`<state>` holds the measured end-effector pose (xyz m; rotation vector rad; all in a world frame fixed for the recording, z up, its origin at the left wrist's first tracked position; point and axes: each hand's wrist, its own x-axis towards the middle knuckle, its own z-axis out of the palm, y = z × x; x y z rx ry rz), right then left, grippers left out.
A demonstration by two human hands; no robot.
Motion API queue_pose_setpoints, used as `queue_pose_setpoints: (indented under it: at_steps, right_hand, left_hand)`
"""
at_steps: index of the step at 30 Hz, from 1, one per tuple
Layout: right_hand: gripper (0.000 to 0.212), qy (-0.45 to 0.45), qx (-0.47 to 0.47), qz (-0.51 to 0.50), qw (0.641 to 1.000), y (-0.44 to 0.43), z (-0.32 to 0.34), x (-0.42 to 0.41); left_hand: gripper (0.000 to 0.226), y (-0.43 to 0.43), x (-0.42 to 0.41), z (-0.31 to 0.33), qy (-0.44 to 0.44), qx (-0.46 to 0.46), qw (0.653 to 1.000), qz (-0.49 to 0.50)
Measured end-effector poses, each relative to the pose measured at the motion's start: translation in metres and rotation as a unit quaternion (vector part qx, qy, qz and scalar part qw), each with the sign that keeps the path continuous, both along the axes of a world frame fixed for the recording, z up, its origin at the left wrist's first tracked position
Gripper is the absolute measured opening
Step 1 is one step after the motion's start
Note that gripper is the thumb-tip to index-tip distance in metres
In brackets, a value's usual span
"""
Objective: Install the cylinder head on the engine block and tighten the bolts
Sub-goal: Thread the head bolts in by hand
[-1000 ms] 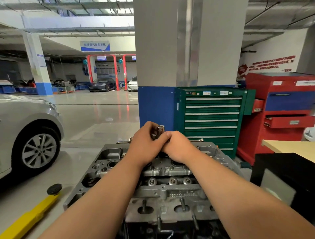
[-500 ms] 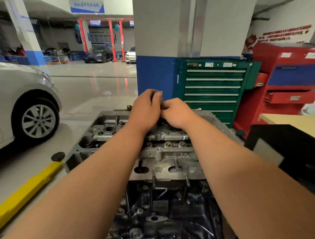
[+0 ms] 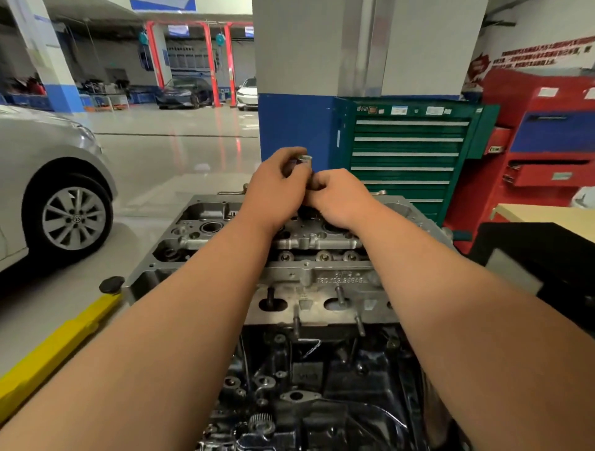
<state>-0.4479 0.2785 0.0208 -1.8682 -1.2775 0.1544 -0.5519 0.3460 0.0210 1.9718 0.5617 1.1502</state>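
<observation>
Nothing fully legible: the cylinder head has a raised cast part number on its near face, digits and dots by the look of it, too blurred to read out. The wheel hub carries a round emblem that looks like VW. The green cabinet has white stickers and a small brand tag along its top, the red cabinet has white labels and a drawer tag, the wall sign has red Chinese lines, and the blue banner is cropped; all unreadable.
</observation>
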Motion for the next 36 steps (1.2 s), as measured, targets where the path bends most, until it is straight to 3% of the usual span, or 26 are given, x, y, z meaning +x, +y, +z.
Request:
queue_pose_setpoints:
  at_steps: [3,8,14,19,22,27,31,36]
  right_hand:
    - [0.013,-0.043,-0.011,-0.010,0.999,0.0013,0.0011,-0.0048]
    - [0.014,0.023,0.000,0.024,0.999,-0.0029,0.0006,-0.0045]
    - [0.025,0.023,-0.003,0.005,1.000,-0.0014,0.0011,0.0003]
    - [0.015,0.010,-0.003,-0.007,1.000,0.0021,-0.0005,-0.0005]
    - [0.028,0.029,-0.012,0.038,0.999,0.0016,-0.0006,-0.0016]
    - [0.010,0.016,-0.007,0.034,0.999,-0.0007,-0.0018,-0.0018]
    - [0.008,-0.021,-0.003,0.012,1.000,0.0000,-0.0002,-0.0051]
    - [0.012,0.006,0.000,0.043,0.999,0.0006,-0.0003,-0.0031]
  left_hand:
    - [0.029,-0.0008,0.0026,-0.0022,0.039,0.025,0.998,0.030]
    - [0.026,0.0045,0.0008,-0.0005,0.026,0.053,0.997,0.052]
    - [0.024,0.0032,0.0023,-0.0008,0.029,0.037,0.998,0.036]
    - [0.029,0.0029,0.0058,-0.0007,0.028,0.040,0.997,0.067]
    - [0.020,0.0067,0.0019,0.0011,0.008,0.045,0.997,0.058]
    - [0.041,0.0014,-0.0031,0.0009,-0.004,-0.015,1.000,0.002]
    - [0.028,0.0008,0.0017,-0.0006,0.007,-0.016,0.999,0.026]
    - [0.014,0.0054,0.0004,0.0025,0.014,0.033,0.999,0.037]
